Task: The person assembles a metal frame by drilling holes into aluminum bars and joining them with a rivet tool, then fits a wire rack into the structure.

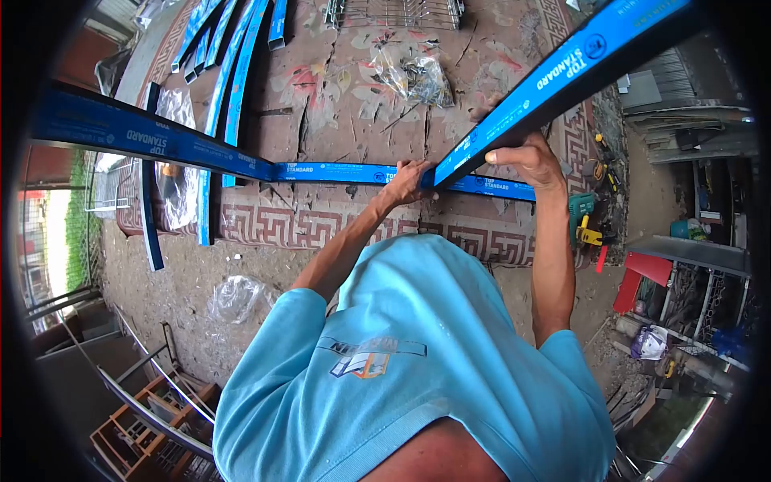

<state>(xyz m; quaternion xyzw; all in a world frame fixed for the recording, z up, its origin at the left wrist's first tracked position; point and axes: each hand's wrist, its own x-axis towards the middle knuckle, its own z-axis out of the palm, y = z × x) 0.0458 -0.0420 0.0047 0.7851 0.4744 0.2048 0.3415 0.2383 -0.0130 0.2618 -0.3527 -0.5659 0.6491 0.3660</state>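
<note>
A long blue-wrapped metal profile (329, 173), printed "TOP STANDARD", lies crosswise in front of me. From it a second blue profile (554, 76) rises toward the upper right, its lower end meeting the crosswise one. My right hand (530, 165) is closed round this rising profile, thumb on the near side and fingertips on the far side. At the joint, my left hand (408, 183) grips the crosswise profile beside the riser's lower end; part of its fingers is hidden. Another blue profile (152, 136) extends from the crosswise one's left end toward the left edge.
Several more blue profiles (233, 96) lie at the upper left. A clear bag of small hardware (426, 80) and a wire rack (393, 12) are farther back on the patterned surface (321, 229). A green power tool (580, 207) and a yellow tool (590, 233) lie at the right.
</note>
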